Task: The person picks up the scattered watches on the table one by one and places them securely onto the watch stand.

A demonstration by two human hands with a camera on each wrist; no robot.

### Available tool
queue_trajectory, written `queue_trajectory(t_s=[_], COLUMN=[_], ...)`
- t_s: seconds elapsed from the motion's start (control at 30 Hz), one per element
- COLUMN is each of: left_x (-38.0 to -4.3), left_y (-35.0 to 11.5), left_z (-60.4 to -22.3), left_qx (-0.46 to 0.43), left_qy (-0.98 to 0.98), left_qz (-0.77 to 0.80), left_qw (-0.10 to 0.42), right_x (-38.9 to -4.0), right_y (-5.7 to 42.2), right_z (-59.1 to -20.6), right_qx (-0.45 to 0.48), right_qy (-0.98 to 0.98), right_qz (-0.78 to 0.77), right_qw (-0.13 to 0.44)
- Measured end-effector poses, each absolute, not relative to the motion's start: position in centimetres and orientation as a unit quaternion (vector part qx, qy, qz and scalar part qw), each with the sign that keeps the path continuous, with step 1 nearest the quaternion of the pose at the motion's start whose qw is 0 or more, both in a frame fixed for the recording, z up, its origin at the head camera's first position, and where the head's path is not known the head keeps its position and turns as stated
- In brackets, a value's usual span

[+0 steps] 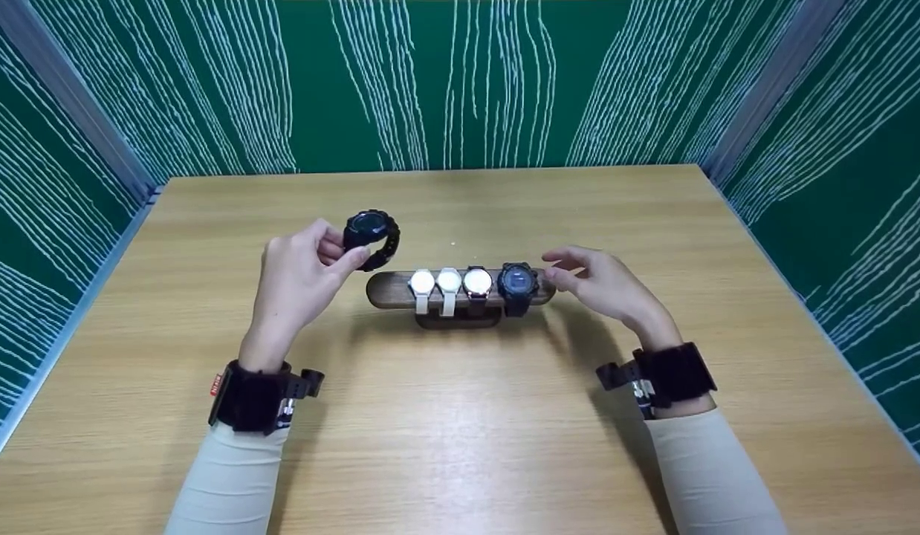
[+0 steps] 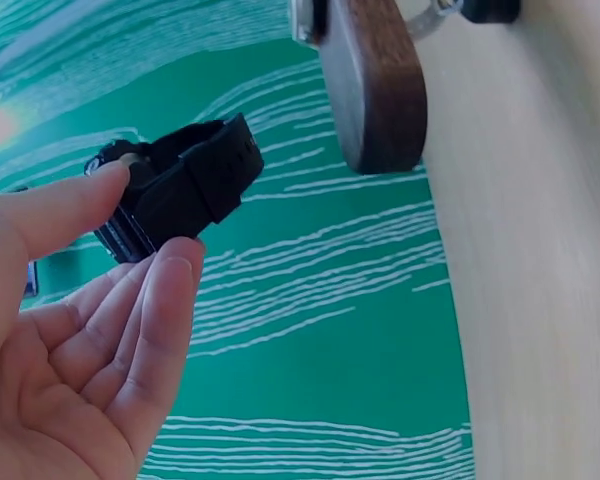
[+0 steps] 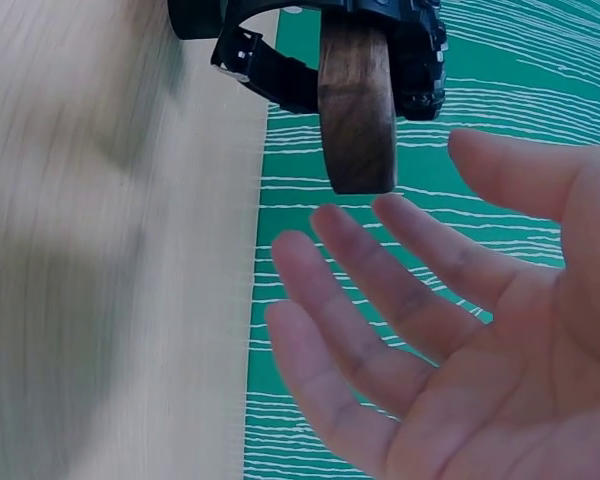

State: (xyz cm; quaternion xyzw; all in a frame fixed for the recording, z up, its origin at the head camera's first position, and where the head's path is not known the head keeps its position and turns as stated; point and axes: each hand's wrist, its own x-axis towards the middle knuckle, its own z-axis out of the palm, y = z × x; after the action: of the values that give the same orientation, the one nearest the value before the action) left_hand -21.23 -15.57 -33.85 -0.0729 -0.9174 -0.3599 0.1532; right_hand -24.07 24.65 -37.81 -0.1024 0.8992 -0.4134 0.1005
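Observation:
My left hand (image 1: 296, 279) pinches a black wristwatch (image 1: 380, 256) between thumb and fingers, held up beside the left end of a dark wooden watch stand (image 1: 386, 290). In the left wrist view that watch (image 2: 195, 185) has its strap closed in a loop. At the stand's right end my right hand (image 1: 605, 286) hovers with fingers spread and nothing in them. Nearest to it on the bar sits a chunky black watch (image 1: 518, 281). In the right wrist view the fingers (image 3: 410, 300) lie just off the bar's end (image 3: 358, 130).
Also on the bar are two white-strapped watches (image 1: 422, 284) and a dark-strapped watch with a bright face (image 1: 477, 282). The stand's base rests on the wooden table (image 1: 460, 416). Green panels with white lines (image 1: 460, 82) enclose the back and sides.

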Motion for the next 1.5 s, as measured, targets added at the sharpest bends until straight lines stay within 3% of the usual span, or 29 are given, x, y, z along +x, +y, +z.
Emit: queue_trajectory(t_s=[0.4, 1.5], left_x=[-21.8, -21.4], left_y=[-15.9, -15.2], left_z=[-34.7, -35.7], left_qx=[-0.059, -0.059], left_qy=[-0.934, -0.963], left_qz=[-0.313, -0.253], left_qw=[0.165, 0.069], right_x=[-24.3, -24.3], right_y=[24.8, 24.3], right_z=[-38.6, -38.9], right_qx=[-0.117, -0.116], right_qy=[0.892, 0.878], right_qz=[-0.417, -0.438], right_qw=[0.134, 0.156])
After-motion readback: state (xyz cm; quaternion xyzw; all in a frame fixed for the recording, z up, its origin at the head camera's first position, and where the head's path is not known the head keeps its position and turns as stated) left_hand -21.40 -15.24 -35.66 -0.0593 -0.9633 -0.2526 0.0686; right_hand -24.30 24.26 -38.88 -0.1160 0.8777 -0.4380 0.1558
